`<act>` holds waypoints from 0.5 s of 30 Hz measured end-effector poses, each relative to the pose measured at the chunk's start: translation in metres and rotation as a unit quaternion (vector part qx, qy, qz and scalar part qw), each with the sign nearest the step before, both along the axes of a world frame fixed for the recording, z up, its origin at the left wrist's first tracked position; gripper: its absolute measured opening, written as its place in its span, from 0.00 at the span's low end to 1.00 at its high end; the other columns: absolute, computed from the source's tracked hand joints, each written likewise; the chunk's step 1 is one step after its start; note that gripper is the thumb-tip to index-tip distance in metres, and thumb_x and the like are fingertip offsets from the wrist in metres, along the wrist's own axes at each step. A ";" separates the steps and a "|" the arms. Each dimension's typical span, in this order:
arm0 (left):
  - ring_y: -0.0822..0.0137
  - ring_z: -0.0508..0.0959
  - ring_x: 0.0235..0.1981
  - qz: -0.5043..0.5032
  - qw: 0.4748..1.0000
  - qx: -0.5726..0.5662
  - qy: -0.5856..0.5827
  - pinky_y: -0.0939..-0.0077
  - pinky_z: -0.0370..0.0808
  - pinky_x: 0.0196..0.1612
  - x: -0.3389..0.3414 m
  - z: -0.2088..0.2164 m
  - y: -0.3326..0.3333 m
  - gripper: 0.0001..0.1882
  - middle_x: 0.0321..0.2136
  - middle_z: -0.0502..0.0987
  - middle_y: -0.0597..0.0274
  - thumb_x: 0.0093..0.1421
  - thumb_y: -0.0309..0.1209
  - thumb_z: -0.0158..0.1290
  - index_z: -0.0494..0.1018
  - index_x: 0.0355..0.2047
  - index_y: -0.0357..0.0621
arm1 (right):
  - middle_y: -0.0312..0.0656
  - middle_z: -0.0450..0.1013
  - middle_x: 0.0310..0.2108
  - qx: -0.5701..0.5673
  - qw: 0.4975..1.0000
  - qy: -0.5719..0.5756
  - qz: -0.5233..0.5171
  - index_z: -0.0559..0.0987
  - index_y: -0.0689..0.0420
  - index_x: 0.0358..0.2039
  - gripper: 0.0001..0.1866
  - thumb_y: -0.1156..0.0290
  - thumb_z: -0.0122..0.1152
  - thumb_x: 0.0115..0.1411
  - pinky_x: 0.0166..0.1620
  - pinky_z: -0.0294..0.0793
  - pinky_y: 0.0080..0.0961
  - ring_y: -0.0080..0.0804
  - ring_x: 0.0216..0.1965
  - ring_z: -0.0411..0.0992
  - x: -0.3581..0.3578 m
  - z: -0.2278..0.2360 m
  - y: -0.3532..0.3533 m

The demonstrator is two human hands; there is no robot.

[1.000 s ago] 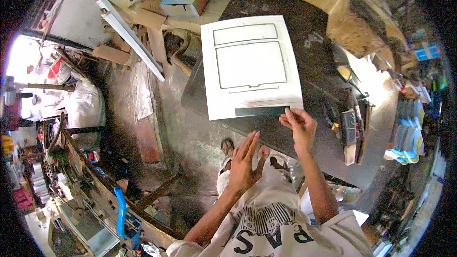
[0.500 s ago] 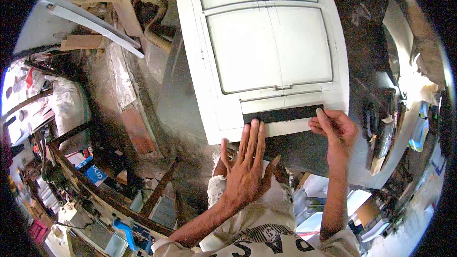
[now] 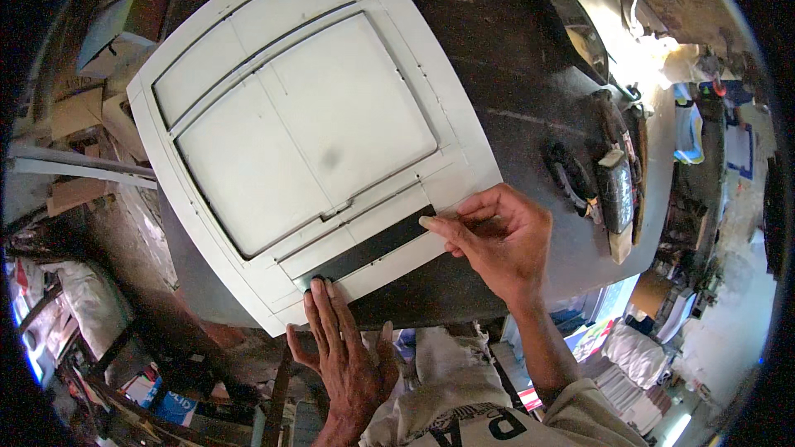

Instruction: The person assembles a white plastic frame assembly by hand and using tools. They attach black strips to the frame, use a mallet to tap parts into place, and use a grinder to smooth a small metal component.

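A white panel (image 3: 248, 141) with dark-lined grooves and pencil lines lies on a dark tabletop in front of me, turned at a slant. Along its near edge runs a long black band (image 3: 373, 244); whether it is a strip or a cut-out, I cannot tell. My left hand (image 3: 344, 356) is open, fingers stretched, with its fingertips at the band's left end. The thumb of my right hand (image 3: 501, 240) meets the band's right end. The other right fingers are curled in, and what they pinch, if anything, is hidden.
On the dark tabletop (image 3: 530, 157) to the right lie a black looped object (image 3: 570, 178) and a long narrow tool-like piece (image 3: 617, 190). Cardboard boxes (image 3: 124, 25) stand at the far left. A cluttered wooden rack (image 3: 108, 389) is at the lower left.
My view has swung to the right, so the panel now appears further left and tilted. Both hands keep near the two ends of the black band.
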State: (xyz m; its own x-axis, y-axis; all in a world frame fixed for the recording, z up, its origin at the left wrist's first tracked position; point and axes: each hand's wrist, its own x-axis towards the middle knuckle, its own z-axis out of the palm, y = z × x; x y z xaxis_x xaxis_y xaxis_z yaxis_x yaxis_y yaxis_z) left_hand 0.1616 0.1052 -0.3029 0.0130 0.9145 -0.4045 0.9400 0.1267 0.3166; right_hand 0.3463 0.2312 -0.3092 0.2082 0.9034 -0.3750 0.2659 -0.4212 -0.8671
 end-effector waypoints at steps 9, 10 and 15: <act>0.43 0.52 0.69 -0.007 1.000 0.030 0.008 0.46 0.44 0.68 -0.006 0.011 0.008 0.39 0.67 0.53 0.39 0.61 0.43 0.53 0.54 0.66 0.33 | 0.39 0.78 0.22 0.009 1.000 -0.025 0.016 0.79 0.60 0.27 0.13 0.69 0.77 0.49 0.25 0.75 0.18 0.21 0.21 0.76 0.010 0.001 -0.003; 0.45 0.57 0.66 -0.005 0.998 0.065 0.013 0.47 0.49 0.65 -0.016 0.012 0.013 0.35 0.65 0.59 0.42 0.60 0.38 0.55 0.59 0.63 0.35 | 0.39 0.79 0.24 -0.016 0.999 0.048 -0.007 0.80 0.59 0.28 0.11 0.70 0.76 0.50 0.26 0.75 0.17 0.20 0.24 0.76 0.021 0.010 -0.001; 0.57 0.72 0.50 0.074 0.974 0.214 0.005 0.55 0.63 0.55 -0.032 0.011 0.053 0.17 0.46 0.76 0.58 0.57 0.27 0.61 0.76 0.47 0.44 | 0.38 0.80 0.31 0.137 0.985 -0.069 -0.077 0.82 0.57 0.34 0.09 0.74 0.72 0.53 0.34 0.77 0.20 0.23 0.33 0.78 0.096 0.055 0.004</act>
